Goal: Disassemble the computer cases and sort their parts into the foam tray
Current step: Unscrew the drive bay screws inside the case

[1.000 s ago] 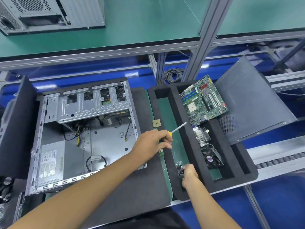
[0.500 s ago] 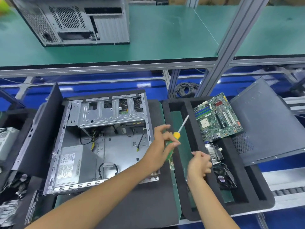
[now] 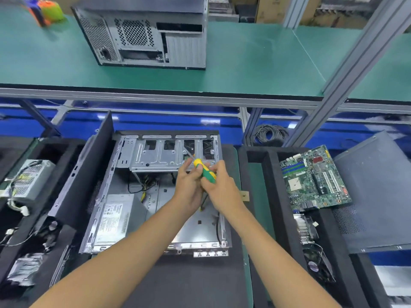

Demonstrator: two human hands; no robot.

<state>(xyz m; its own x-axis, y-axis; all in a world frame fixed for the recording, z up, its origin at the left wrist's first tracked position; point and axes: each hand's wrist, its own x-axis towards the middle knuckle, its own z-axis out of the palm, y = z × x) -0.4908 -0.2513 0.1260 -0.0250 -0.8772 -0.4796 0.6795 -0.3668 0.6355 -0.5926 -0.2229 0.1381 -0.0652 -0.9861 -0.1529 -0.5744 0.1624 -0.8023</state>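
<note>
Both hands [image 3: 191,183] [image 3: 219,184] now grip the screwdriver [image 3: 205,171] over the case [image 3: 155,196]; labels unreadable.

Two computer cases are in view: one open grey metal case [image 3: 155,196] lying on its side on the black mat, and one closed grey case with a perforated back [image 3: 144,41] standing on the green desk [image 3: 255,63] behind. There is one green-and-yellow-handled screwdriver [image 3: 205,171], with two bare hands on it, the left hand [image 3: 191,185] and the right hand [image 3: 222,185]. One green motherboard [image 3: 313,178] lies in the black foam tray [image 3: 273,196], along with one finned heatsink [image 3: 304,227] and one black fan [image 3: 320,263]. One dark grey side panel [image 3: 373,192] leans at the right. One silver power supply with loose wires [image 3: 29,181] sits at the left. One coil of grey cable [image 3: 270,133] lies beneath the desk.
</note>
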